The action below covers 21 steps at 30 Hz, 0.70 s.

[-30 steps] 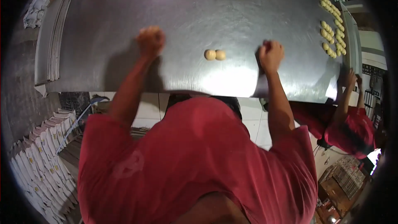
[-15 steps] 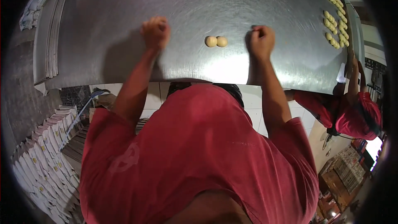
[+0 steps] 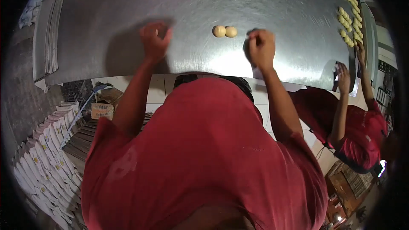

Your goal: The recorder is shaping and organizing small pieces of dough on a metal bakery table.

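Two round, smooth balls of pale dough, a left ball (image 3: 220, 31) and a right ball (image 3: 231, 32), sit side by side and touching on the metal tabletop (image 3: 191, 0). To their left is my left hand (image 3: 155, 41), its fingers curled into a loose fist, slightly blurred; I make out nothing in it. My right hand (image 3: 262, 50) is closed too, close to the right ball but apart from it, with nothing visible in its grip. Both hands cast dark shadows on the metal.
Rows of shaped dough pieces (image 3: 344, 19) lie along the table's right end. A co-worker in a red shirt (image 3: 362, 132) reaches over that corner with both hands. Stacked flat sheets (image 3: 53, 30) line the left edge. Piled white sacks (image 3: 44, 162) and a cardboard box (image 3: 102, 110) stand lower left.
Both my hands have shifted slightly left, and the left one looks looser. In the picture the dough balls sit a little higher. The co-worker's arms have come up over the table corner.
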Each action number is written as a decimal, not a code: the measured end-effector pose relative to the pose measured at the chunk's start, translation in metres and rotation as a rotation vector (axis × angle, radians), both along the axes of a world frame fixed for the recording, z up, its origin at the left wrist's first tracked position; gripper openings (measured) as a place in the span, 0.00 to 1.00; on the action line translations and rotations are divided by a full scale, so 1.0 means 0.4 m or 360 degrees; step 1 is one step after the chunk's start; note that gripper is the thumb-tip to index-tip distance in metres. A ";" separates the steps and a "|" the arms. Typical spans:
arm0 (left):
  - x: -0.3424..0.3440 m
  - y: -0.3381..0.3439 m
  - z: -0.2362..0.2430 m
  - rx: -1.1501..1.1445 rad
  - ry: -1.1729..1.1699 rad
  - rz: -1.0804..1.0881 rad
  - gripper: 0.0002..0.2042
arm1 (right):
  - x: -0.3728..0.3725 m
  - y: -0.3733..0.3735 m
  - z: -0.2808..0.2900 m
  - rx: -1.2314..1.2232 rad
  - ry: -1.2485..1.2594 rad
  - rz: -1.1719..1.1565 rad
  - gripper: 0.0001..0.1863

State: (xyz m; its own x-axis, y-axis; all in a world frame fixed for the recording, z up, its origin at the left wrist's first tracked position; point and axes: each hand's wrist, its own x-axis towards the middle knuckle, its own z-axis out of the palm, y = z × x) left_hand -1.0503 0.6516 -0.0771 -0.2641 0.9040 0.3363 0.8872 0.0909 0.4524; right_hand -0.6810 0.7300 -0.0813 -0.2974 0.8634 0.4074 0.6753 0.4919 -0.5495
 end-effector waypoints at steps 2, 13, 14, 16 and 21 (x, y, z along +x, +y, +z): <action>0.002 -0.099 0.020 0.0022 -0.0124 -0.0142 0.11 | 0.051 -0.082 0.048 0.0061 -0.0111 0.0047 0.09; 0.268 0.039 0.011 -0.0008 -0.1045 -0.0338 0.21 | -0.067 0.001 0.103 -0.0675 0.0167 0.0415 0.23; 0.303 0.047 0.025 0.0011 -0.0581 -0.0465 0.28 | -0.066 0.007 0.109 -0.0667 0.0166 0.0410 0.23; 0.320 0.050 0.049 0.0039 -0.0095 -0.0585 0.35 | -0.068 0.030 0.124 -0.0471 -0.0135 0.0550 0.27; 0.326 0.025 0.059 -0.0021 -0.0837 -0.0348 0.41 | -0.129 0.085 0.128 -0.0206 -0.0418 0.0939 0.31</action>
